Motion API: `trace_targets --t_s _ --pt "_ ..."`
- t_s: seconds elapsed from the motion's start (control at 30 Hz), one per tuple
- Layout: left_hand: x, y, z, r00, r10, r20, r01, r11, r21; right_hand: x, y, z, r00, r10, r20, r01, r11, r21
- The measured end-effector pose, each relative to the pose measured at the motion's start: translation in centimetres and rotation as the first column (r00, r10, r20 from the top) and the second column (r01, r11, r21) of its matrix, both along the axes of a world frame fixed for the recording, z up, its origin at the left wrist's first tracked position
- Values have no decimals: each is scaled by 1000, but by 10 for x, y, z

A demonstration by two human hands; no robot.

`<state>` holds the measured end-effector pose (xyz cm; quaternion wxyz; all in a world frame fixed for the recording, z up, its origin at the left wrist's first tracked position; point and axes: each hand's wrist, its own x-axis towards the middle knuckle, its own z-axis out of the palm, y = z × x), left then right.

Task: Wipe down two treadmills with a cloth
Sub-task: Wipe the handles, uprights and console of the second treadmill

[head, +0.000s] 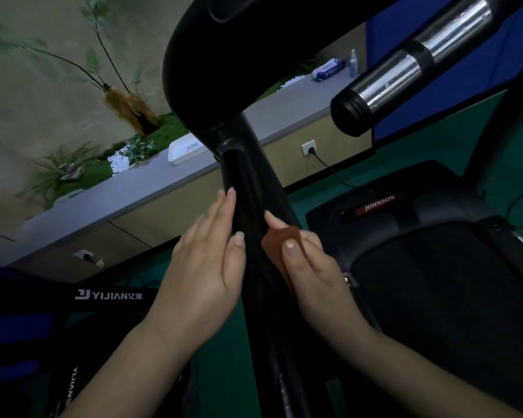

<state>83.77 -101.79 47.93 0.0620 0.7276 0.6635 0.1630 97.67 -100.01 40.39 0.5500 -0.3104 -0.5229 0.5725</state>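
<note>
I stood over a black treadmill upright (248, 188), the slanted post that rose from the deck to the console; my two hands flanked it. My left hand (206, 267) lay flat, its fingers straight and together, pressed against the post's left side and holding nothing. My right hand (311, 263) pinched a small reddish-brown cloth (280, 241) between thumb and fingers, holding it against the post's right side; most of the cloth was hidden under my fingers. The post belonged to the treadmill marked JOHNSON (420, 254), whose dark deck spread to my right; a second treadmill marked YIJIAN (109, 295) sat low to my left. The cloth looked thin, soft and light, likely to bunch or slip unless pinched firmly; I judged it best wrapped partway round the post and dragged along it. The post seemed rigid and smooth, so it would take pressure without giving; my flat left hand could steady me there.
</note>
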Motion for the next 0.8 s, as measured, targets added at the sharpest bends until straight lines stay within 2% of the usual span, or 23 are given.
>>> trace_targets --t_s 0.13,0.23,0.33,0.47,0.63,0.73,0.8 --pt "2 1 0 1000 -2 -25 3 1000 13 -22 68 10 990 -33 139 26 998 50" --pt "1 3 3 998 -16 -60 17 1000 20 -42 120 10 988 -13 156 8 1000 29" --pt "1 3 3 997 -16 -76 17 1000 18 -36 98 1 985 5 171 -2 1000 -13" --pt "1 2 1 999 -9 -44 10 1000 17 -12 34 0 999 10 41 -11 1000 21" --pt "1 3 1 999 -5 -46 6 1000 10 -37 109 20 976 -31 213 17 998 65" --pt "1 3 1 999 -8 -39 8 1000 1 -52 148 17 983 -14 182 13 1000 5" --pt "1 3 1 999 -10 -35 10 1000 2 -49 137 16 988 25 155 -16 998 -60"
